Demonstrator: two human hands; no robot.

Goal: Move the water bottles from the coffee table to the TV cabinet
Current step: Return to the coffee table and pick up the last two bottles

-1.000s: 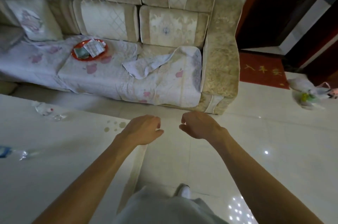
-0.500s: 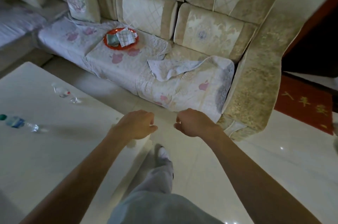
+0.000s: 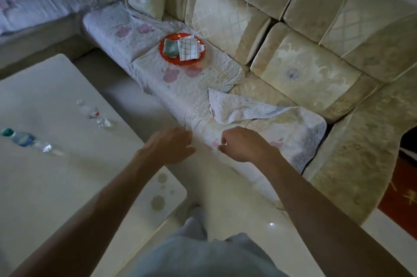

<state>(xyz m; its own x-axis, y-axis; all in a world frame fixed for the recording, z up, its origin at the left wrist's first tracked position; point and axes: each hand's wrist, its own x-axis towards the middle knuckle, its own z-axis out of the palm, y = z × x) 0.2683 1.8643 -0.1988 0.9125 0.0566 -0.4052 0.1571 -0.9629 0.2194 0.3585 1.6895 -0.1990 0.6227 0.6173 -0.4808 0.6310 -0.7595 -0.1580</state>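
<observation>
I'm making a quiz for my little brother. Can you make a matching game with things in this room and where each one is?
Things:
1. clear bottle with teal cap
2. round red plate
3. red floor mat
4. empty left hand

Places:
A. on the sofa seat
B. on the white coffee table
C. far right, on the floor
D. in the air above the table's edge

Pairs: 1-B, 2-A, 3-C, 4-D

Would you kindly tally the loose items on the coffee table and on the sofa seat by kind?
Water bottles lying on the coffee table: 2, one with a green cap and one with a red-marked label
Red plates on the sofa seat: 1
Folded cloths on that plate: 2, one green and one checked
Total: 5
</observation>
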